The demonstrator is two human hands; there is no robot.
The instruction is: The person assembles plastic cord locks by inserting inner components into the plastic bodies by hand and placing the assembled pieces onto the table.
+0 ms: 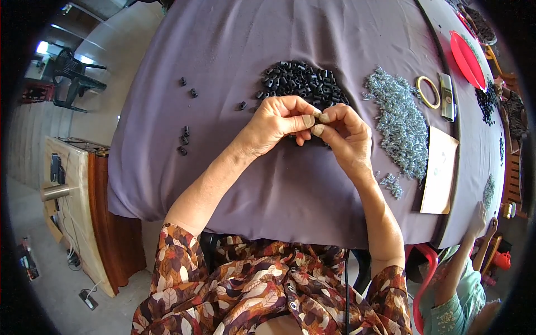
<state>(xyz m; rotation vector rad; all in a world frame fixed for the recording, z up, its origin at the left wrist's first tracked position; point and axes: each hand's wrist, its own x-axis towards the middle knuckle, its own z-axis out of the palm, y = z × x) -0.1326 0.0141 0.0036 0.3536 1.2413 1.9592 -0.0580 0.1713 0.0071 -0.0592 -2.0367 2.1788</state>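
Note:
My left hand (279, 124) and my right hand (347, 133) meet over the cloth, thumbs and forefingers pinched together. Whatever sits between the fingertips is small and mostly covered by them. Just beyond the hands lies a heap of small black cylindrical pieces (298, 80), partly hidden by my fingers. To the left a few loose black pieces (194, 92) are scattered apart from the heap. Right of my right hand spreads a pile of small shiny grey pieces (399, 123), possibly springs, with a smaller cluster (392, 185) nearer me.
A purple-grey cloth (223, 33) covers the table. At the right lie a tape ring (428, 92), a metal-looking tool (447, 97) and a cardboard sheet (440, 170). Farther off is a red basin (468, 60). Another person's arm (469, 234) reaches in at lower right. A wooden cabinet (100, 218) stands left.

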